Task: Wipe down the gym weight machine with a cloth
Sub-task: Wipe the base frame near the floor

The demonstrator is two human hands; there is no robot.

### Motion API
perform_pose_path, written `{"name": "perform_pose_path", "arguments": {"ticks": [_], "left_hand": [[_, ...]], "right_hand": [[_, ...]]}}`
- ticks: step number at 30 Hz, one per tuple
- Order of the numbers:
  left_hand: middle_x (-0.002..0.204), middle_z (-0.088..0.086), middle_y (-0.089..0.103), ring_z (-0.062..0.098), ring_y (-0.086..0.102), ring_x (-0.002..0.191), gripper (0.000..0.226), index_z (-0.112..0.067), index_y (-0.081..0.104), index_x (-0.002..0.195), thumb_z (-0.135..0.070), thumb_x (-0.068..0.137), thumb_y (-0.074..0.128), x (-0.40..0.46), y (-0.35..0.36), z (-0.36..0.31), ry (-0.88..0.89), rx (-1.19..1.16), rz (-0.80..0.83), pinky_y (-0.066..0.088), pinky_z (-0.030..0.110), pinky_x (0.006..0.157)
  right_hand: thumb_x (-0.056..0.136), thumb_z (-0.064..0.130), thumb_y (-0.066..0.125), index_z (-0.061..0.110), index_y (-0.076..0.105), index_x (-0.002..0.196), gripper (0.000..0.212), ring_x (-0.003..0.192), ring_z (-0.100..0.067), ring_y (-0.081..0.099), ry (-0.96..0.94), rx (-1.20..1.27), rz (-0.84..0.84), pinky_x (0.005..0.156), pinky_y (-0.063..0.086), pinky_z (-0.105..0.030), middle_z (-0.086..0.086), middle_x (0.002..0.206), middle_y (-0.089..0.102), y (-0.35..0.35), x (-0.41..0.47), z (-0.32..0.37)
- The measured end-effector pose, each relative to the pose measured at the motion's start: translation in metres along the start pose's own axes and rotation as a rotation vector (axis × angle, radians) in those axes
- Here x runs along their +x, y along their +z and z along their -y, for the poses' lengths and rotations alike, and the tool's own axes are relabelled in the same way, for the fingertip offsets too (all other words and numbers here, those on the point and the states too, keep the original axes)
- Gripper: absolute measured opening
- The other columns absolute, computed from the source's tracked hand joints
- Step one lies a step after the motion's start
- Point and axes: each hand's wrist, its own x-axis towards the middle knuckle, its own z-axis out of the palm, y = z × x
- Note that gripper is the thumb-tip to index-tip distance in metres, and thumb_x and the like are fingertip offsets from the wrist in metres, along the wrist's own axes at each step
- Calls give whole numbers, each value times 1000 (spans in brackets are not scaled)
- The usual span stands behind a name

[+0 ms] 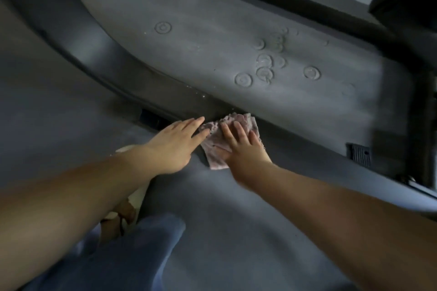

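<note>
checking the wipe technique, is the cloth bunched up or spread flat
Mostly spread flat. The cloth lies open against the machine's lower edge under the right hand's straight fingers; its far edge looks slightly rumpled.

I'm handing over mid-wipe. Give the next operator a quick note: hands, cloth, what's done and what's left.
Right hand: flat, fingers straight, pressing the cloth on the machine's lower edge.
Left hand: open, fingertips touching the cloth's left side.
Done: cannot tell which parts have been wiped.
Left: the grey panel above the cloth shows ring marks and specks, so wipe there next.
</note>
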Motion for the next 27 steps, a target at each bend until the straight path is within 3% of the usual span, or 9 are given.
{"name": "perform_pose_path", "arguments": {"ticks": [2,4,6,11,15,18,20,24,27], "left_hand": [[158,6,-16,23,-5,146,72,-21,-5,152,-23,98,42,-4,11,7,-20,-25,16,4,35,117],[157,5,-18,24,-7,146,72,-21,-5,152,-25,98,42,-12,15,13,-38,-27,27,4,36,117],[157,5,-19,23,-8,146,70,-21,-6,151,-26,99,41,-17,17,18,-50,-33,24,2,37,118],[158,7,-15,24,-6,146,69,-20,-5,152,-25,99,40,-24,19,35,-83,-108,-22,2,37,118],[158,7,-13,24,-5,146,69,-20,-4,152,-23,99,40,-27,26,44,-119,-153,-48,2,36,118],[159,6,-13,23,-6,146,69,-19,-6,151,-22,99,39,-31,29,53,-168,-183,-57,0,35,117],[159,7,-12,23,-6,146,70,-17,-6,151,-20,98,38,-36,32,61,-195,-194,-61,-1,34,117],[159,9,-8,24,-3,146,72,-15,-6,151,-26,96,39,-50,43,77,-229,-146,-66,2,35,118],[158,10,-13,24,-5,146,72,-13,-11,150,-26,98,37,-55,48,83,-244,-134,-74,0,34,118]], "right_hand": [[92,21,45,31,12,152,70,144,-41,-7,26,2,-35,114,8,-56,-13,158,-15,7,-2,2],[78,21,47,25,48,140,62,137,-47,28,1,-65,-70,103,32,-61,-19,155,23,19,-19,-9],[72,23,38,21,65,121,57,125,-49,45,-21,-174,-8,96,41,-62,-20,144,41,38,-43,-28],[74,22,37,24,54,133,61,122,-50,45,18,-212,20,97,39,-64,-24,139,42,57,-84,-57],[51,18,81,26,65,121,72,115,-52,52,-16,-175,26,87,47,-64,-24,132,50,35,-47,-46],[39,21,87,30,64,122,87,117,-50,52,-36,-116,13,85,46,-64,-23,133,52,8,8,-14],[49,28,87,36,58,129,85,123,-50,46,-83,-91,-39,90,43,-63,-23,140,46,-23,46,16],[98,37,41,40,13,150,59,144,-41,-10,-108,-47,12,113,-2,-57,-11,158,-17,-74,120,67],[98,38,38,37,21,150,54,143,-42,-14,-98,-96,82,111,-8,-61,-11,157,-21,-87,134,81]]}}
